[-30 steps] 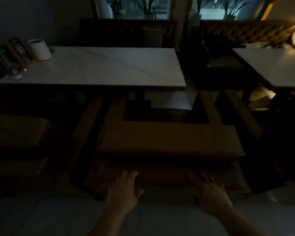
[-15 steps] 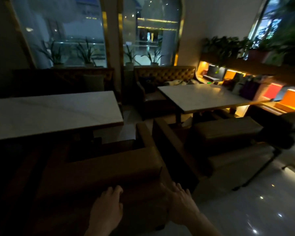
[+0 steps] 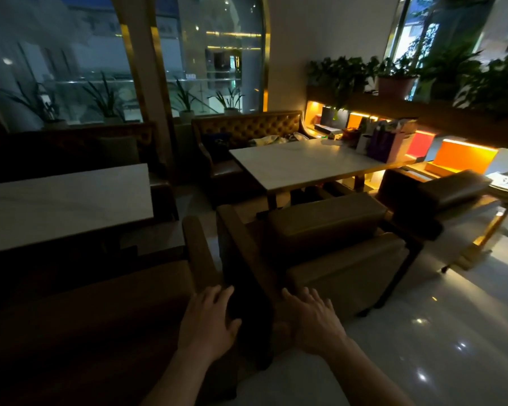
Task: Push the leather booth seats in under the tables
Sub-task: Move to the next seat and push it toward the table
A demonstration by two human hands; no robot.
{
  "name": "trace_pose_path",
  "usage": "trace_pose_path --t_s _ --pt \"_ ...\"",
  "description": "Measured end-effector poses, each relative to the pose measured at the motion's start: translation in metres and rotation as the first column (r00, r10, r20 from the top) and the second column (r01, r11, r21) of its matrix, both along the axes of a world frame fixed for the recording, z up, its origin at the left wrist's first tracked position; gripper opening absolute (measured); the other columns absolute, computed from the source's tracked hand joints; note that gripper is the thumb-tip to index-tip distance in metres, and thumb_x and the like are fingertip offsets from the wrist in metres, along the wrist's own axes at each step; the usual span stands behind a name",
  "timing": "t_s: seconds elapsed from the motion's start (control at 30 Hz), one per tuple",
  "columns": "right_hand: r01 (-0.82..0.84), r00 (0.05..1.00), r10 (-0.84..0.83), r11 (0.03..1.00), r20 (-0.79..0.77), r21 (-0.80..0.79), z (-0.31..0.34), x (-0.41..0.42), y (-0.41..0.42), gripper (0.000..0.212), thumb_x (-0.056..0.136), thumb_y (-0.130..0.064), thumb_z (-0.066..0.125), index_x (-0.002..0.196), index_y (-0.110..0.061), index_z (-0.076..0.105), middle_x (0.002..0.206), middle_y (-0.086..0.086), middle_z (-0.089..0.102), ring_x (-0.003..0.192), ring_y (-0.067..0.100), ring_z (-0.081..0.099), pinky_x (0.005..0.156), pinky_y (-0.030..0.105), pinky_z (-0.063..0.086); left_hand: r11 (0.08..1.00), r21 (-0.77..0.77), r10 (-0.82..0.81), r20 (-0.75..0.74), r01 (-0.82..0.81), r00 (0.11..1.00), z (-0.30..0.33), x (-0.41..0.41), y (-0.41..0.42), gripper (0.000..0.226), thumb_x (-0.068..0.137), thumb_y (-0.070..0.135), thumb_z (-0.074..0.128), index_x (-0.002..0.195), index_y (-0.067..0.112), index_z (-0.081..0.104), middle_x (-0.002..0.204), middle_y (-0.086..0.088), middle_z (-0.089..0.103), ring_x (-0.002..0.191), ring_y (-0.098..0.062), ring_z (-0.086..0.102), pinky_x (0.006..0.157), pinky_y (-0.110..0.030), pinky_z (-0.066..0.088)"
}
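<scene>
A brown leather seat (image 3: 100, 312) fills the lower left, its front tucked under the white marble table (image 3: 59, 206) on the left. My left hand (image 3: 207, 323) lies flat, fingers spread, at that seat's right end. My right hand (image 3: 311, 320) is open too, by the back corner of a second leather seat (image 3: 332, 247) that stands in front of the right marble table (image 3: 305, 164). A third seat (image 3: 440, 200) stands to the right of the second seat. Neither hand holds anything.
Tufted leather benches (image 3: 247, 133) line the far side under tall windows. A lit shelf with bags (image 3: 387, 145) and boxes runs along the right wall, potted plants (image 3: 393, 74) above it. Glossy floor (image 3: 440, 332) stretches to the lower right.
The view has swung up and to the right, from the left table to the right table and its seats. Both hands shifted right along the first seat's back to its right end.
</scene>
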State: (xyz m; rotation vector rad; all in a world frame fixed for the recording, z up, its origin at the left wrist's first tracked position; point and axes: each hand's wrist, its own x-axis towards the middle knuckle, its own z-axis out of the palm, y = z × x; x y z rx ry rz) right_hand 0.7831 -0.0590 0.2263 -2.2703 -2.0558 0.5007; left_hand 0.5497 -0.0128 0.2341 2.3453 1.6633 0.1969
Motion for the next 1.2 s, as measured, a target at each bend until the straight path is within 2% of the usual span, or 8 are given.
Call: trace_pose_path --t_s 0.13,0.4,0.6,0.7,0.87,0.97,1.1,1.2 --pt "0.062 0.998 -0.061 0.998 -0.004 0.008 -0.002 0.070 -0.006 0.085 0.088 -0.073 0.044 0.156 -0.041 0.003 0.166 0.013 0.007 0.152 0.035 0.002 0.121 0.055 0.009 0.996 0.030 -0.081 -0.050 0.082 0.995 -0.007 0.068 0.011 0.077 0.094 0.062 0.044 0.155 0.036 0.005 0.165 0.003 0.004 0.150 -0.021 -0.001 0.122 -0.045 0.001" --pt "0.155 0.986 -0.153 0.988 0.060 -0.026 -0.024 0.193 0.031 0.091 0.084 -0.078 0.043 0.156 -0.041 0.000 0.165 0.014 0.007 0.152 0.033 0.003 0.121 0.053 0.010 0.988 0.027 -0.151 -0.007 0.151 0.989 -0.034 0.194 0.069 0.080 0.092 0.064 0.046 0.155 0.038 0.005 0.165 0.003 0.001 0.151 -0.020 -0.004 0.122 -0.046 -0.001" --pt "0.159 0.982 -0.148 0.984 0.114 -0.087 -0.051 0.285 0.096 0.094 0.082 -0.080 0.043 0.156 -0.041 -0.002 0.166 0.011 0.005 0.153 0.031 0.001 0.122 0.053 0.010 0.992 -0.040 -0.120 0.023 0.121 0.992 -0.084 0.282 0.141 0.083 0.090 0.068 0.046 0.154 0.039 0.003 0.165 0.003 0.004 0.151 -0.020 -0.002 0.122 -0.046 0.000" --pt "0.145 0.985 -0.128 0.977 0.114 -0.156 -0.059 0.326 0.127 0.101 0.072 -0.089 0.029 0.155 -0.042 -0.003 0.166 0.011 0.003 0.153 0.031 -0.001 0.122 0.052 0.007 0.990 -0.087 -0.103 0.042 0.107 0.994 -0.103 0.317 0.165 0.084 0.089 0.070 0.045 0.154 0.038 0.002 0.165 0.002 0.004 0.151 -0.021 -0.001 0.122 -0.045 -0.001" --pt "0.077 0.992 -0.061 0.987 0.112 -0.142 -0.079 0.380 0.179 0.099 0.073 -0.091 0.025 0.155 -0.041 0.000 0.164 0.009 0.016 0.152 0.031 0.008 0.119 0.053 0.020 0.987 -0.146 -0.058 0.016 0.060 0.998 -0.120 0.351 0.195 0.085 0.088 0.070 0.045 0.154 0.038 0.003 0.165 0.001 0.006 0.150 -0.022 0.002 0.122 -0.044 0.000" --pt "0.042 0.998 -0.033 0.988 0.062 -0.150 -0.096 0.403 0.204 0.104 0.067 -0.094 0.020 0.155 -0.042 0.002 0.165 0.009 0.015 0.153 0.031 0.004 0.120 0.054 0.013 0.985 -0.174 -0.010 -0.005 0.009 1.000 -0.130 0.368 0.208 0.085 0.088 0.071 0.045 0.154 0.039 0.002 0.165 0.001 0.005 0.150 -0.022 0.003 0.122 -0.042 0.000" --pt "-0.014 0.999 0.023 0.979 0.042 -0.204 -0.130 0.438 0.241 0.100 0.077 -0.085 0.042 0.156 -0.041 -0.001 0.166 0.011 0.007 0.153 0.030 -0.001 0.122 0.054 0.009 0.978 -0.197 0.056 -0.052 -0.065 0.997 -0.151 0.390 0.225 0.088 0.086 0.072 0.047 0.155 0.039 0.002 0.165 0.001 0.006 0.150 -0.021 0.004 0.122 -0.043 0.002" --pt "-0.076 0.996 0.087 0.970 0.038 -0.231 -0.155 0.462 0.266 0.103 0.077 -0.083 0.048 0.156 -0.041 -0.003 0.166 0.013 0.002 0.153 0.031 -0.004 0.122 0.053 0.010 0.964 -0.223 0.123 -0.099 -0.143 0.987 -0.170 0.406 0.234 0.091 0.084 0.074 0.047 0.154 0.039 0.001 0.165 0.001 0.006 0.150 -0.020 0.005 0.122 -0.043 0.002"
